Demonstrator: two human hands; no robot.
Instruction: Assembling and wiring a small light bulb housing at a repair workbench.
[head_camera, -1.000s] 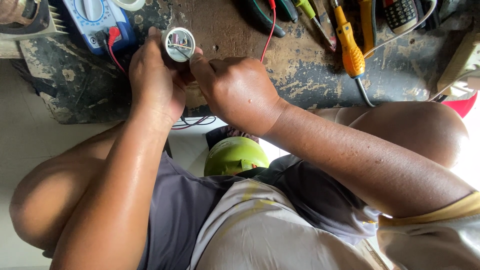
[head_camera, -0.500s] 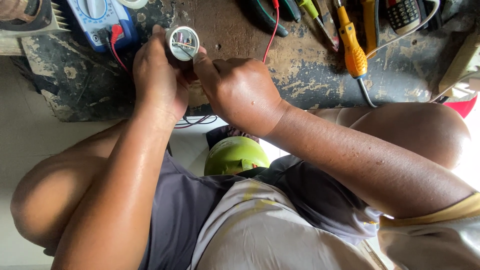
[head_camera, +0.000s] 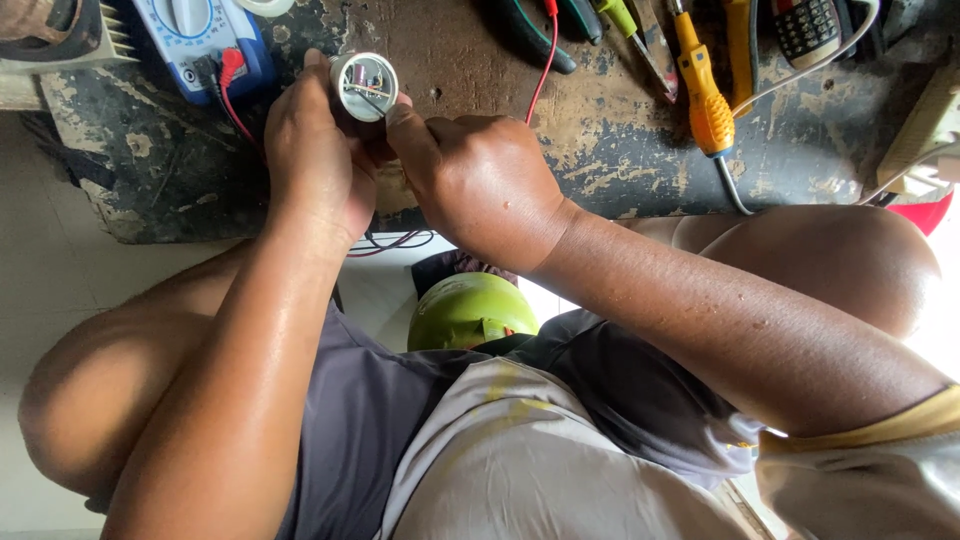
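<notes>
My left hand (head_camera: 318, 150) grips a small round white housing (head_camera: 365, 86) with an open end that shows a circuit board and small parts inside. My right hand (head_camera: 480, 175) is closed beside it, its thumb tip pressing on the housing's rim. Whether the right fingers pinch a tool or a wire is hidden by the hand. Both hands hover over a worn dark workbench (head_camera: 600, 150).
A blue multimeter (head_camera: 200, 40) with a red lead (head_camera: 540, 60) lies at the back left. A yellow-handled screwdriver (head_camera: 705, 100), pliers (head_camera: 530, 35) and a calculator (head_camera: 810, 30) lie along the back. A green round object (head_camera: 470, 310) sits below between my knees.
Both hands have shifted slightly away from me with the housing. The right thumb now rests on its rim.
</notes>
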